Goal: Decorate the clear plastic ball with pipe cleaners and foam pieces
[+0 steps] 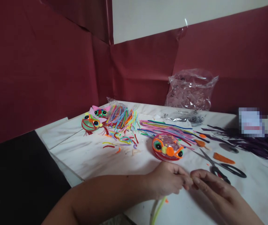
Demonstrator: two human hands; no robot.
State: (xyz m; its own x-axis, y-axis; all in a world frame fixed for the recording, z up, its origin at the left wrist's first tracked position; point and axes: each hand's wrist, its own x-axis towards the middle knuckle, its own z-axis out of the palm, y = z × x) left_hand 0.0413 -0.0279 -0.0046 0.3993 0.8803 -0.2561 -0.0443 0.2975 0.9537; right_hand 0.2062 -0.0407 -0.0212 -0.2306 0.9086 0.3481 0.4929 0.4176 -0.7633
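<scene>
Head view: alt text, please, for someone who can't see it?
Left hand and right hand meet at the fingertips above a white table, a yellow-green strip hanging below the left. A round, big-eyed craft face sits beyond, with scissors to the right.

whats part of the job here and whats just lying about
Likely part of the job:
yellow-green strip, in the left hand
nearest goggle-eyed ball, just beyond it
scissors, close by

Seemingly just lying about:
clear plastic bag
dark purple strips
short scraps
</scene>
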